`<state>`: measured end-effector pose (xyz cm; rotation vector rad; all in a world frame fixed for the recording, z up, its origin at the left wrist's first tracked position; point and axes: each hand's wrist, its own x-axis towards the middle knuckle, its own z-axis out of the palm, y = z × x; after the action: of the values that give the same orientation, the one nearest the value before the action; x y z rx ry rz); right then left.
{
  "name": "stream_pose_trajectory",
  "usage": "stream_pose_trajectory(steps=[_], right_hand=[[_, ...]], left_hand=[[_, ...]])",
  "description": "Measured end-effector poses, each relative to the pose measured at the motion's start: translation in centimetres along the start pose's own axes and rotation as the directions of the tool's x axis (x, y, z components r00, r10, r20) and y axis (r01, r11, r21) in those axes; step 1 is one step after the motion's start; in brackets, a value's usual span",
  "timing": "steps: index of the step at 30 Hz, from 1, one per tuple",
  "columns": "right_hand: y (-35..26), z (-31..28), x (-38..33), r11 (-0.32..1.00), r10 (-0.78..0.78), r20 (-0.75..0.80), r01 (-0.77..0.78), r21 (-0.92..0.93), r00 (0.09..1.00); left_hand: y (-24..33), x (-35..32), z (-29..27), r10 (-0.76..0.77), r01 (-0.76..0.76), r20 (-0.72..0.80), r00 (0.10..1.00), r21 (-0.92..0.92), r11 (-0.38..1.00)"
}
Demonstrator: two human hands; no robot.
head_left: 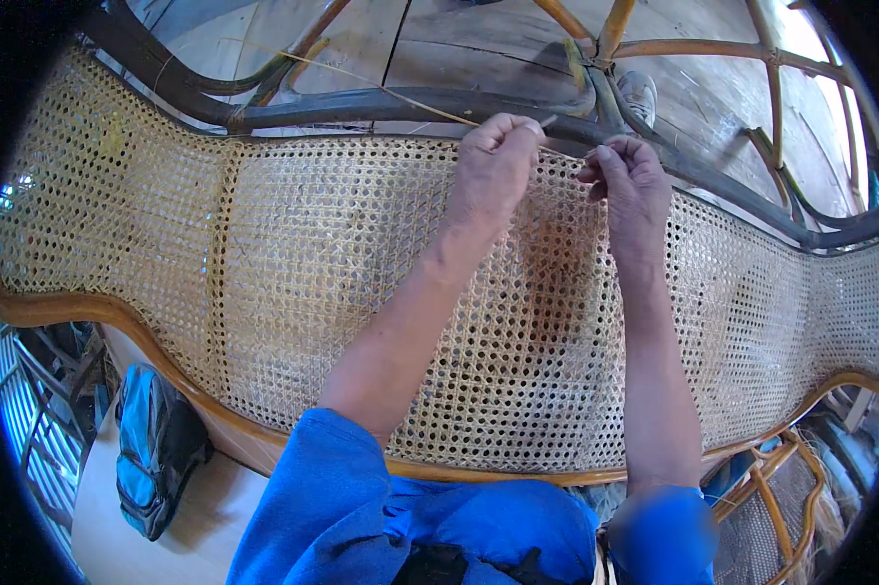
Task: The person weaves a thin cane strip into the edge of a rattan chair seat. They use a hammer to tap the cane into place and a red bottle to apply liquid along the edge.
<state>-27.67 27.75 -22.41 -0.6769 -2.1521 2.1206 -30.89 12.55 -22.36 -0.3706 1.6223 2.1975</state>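
Observation:
A long panel of woven cane webbing (362, 244) stretches across in front of me. At its far edge my left hand (495, 175) is closed, with a thin cane strand (425, 104) running into it from the far left. A short pale tip (549, 122) sticks out beside its thumb; I cannot tell what it belongs to. My right hand (639, 190) is just to the right, thumb and fingers pinched together over the same edge. Between the two hands a short stretch of strand shows, leading to the right fingertips. The fingers hide the exact grip.
A dark pole rail (362, 105) follows the far edge; a brown curved rail (264, 424) borders the near side. Bent rattan poles (688, 49) stand beyond, near a shoe (638, 96). A blue and black backpack (147, 448) lies lower left; another cane-panelled frame (785, 507) sits lower right.

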Motion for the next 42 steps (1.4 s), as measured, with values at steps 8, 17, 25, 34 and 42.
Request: stream_pose_trajectory(steps=[8,17,25,34,42], right_hand=[[1.7,-0.1,1.1,0.83,-0.248,0.024,0.225,-0.51,0.969],[1.8,0.2,0.8,0.742,-0.311,0.12,0.32,-0.589,0.943],[2.7,0.1,1.0,0.694,-0.4,0.144,0.402,-0.598,0.905],[1.8,1.3,0.8,0.767,-0.3,0.008,0.246,-0.592,0.954],[2.8,1.2,1.3,0.507,-0.482,0.147,0.412,-0.757,0.864]], left_hand=[[2.5,0.6,-2.1,0.106,-0.055,-0.065,0.992,0.533,0.844],[1.1,1.0,-1.1,0.168,-0.176,-0.065,0.984,-0.125,0.976],[0.9,2.2,-0.6,0.139,-0.154,-0.068,0.988,-0.497,0.854],[0.9,1.9,-0.5,0.121,-0.125,-0.039,0.992,-0.477,0.87],[1.4,1.6,-0.1,0.151,-0.147,-0.022,0.988,-0.408,0.901]])
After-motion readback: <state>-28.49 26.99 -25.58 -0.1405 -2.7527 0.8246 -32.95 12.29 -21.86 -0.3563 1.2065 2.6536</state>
